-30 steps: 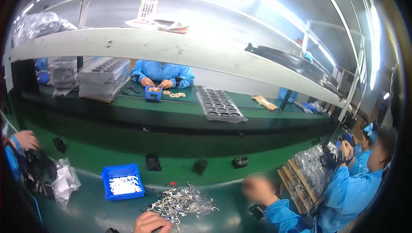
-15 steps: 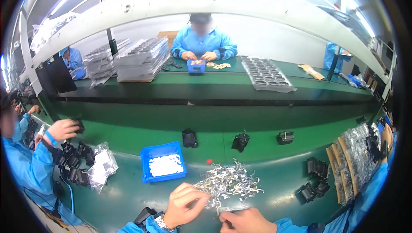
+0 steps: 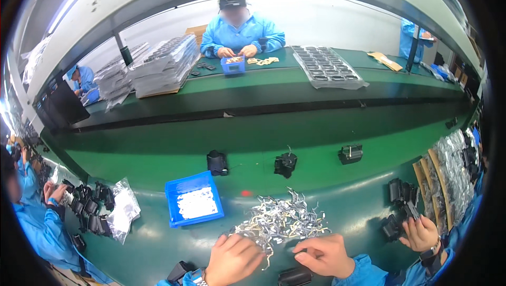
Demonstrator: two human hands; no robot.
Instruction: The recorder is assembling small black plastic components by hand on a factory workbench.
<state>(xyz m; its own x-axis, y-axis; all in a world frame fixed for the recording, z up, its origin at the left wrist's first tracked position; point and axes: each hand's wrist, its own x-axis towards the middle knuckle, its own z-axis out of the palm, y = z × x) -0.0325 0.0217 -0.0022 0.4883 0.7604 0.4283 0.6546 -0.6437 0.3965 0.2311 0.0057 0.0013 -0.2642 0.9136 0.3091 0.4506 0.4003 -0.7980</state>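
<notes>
My left hand [image 3: 234, 258] rests at the near left edge of a loose pile of small silver and cream strip-like pieces [image 3: 282, 217]. Its fingers are curled together; one thin piece dangles by the fingertips, and whether they grip it is unclear. To the right of it, my right hand [image 3: 326, 254] has thumb and forefinger brought together near the pile, and what they pinch is hidden. Just below that hand lies a black plastic housing [image 3: 295, 276], partly cut off by the lower edge. Another black part [image 3: 181, 270] sits beside my left wrist.
A blue bin [image 3: 194, 199] of white pieces stands left of the pile. Several black housings, including one [image 3: 216, 163], line the green surface beyond. At right, a co-worker's hand [image 3: 421, 233] holds a black part beside cardboard-divided bags [image 3: 448, 180]. Another co-worker [image 3: 45, 228] sits left.
My hands have moved apart, the right one shifting rightward. The black housing below it now shows. A co-worker's hand has come in at the right, and the view has tilted.
</notes>
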